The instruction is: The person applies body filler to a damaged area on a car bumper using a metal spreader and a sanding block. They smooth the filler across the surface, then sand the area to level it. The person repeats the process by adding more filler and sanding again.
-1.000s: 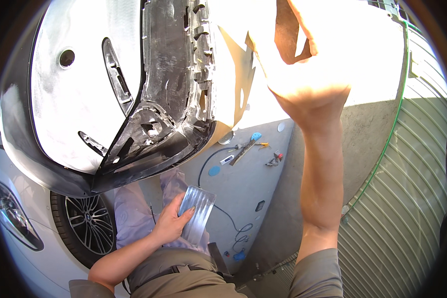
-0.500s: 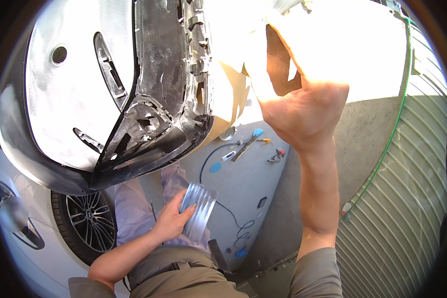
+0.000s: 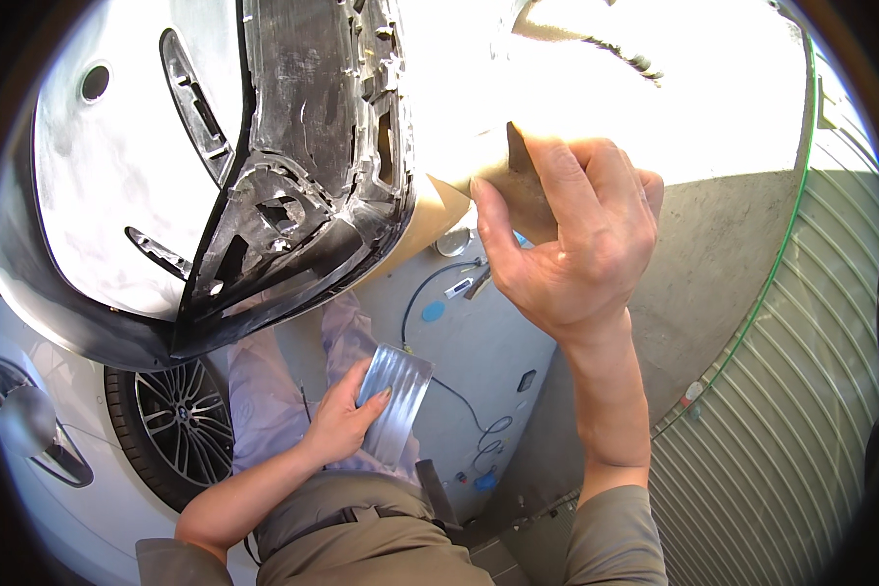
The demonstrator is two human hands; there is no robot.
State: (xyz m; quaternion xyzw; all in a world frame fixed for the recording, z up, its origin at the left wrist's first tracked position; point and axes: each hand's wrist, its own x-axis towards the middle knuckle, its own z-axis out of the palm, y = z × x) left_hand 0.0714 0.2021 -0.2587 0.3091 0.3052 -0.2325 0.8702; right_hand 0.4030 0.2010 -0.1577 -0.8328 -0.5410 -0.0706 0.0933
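Note:
My left hand [image 3: 344, 418] grips a thin silvery, ribbed rectangular sheet [image 3: 397, 405] at waist height, thumb on its face. Raised at centre right, my right hand [image 3: 581, 239] has its thumb apart from its curved fingers. A curled brown sheet [image 3: 532, 200] shows between thumb and fingers and appears to be held there; its upper part fades into glare. To the left of this hand stands a large car bumper [image 3: 181, 278], with a pale outer face and a black inner side full of clips and slots. Tan paper [image 3: 435, 220] shows at its right edge.
On the floor lie a dark hose [image 3: 403, 313], a blue disc [image 3: 433, 311], a small white tool [image 3: 458, 287] and a blue item [image 3: 485, 481]. A white car's wheel [image 3: 176, 425] is at lower left. A green hose [image 3: 786, 239] runs beside a ribbed wall [image 3: 801, 391].
My right hand has come down and turned, its fingers now curving over the brown sheet. My left hand and the silvery sheet have hardly moved. The view has shifted slightly.

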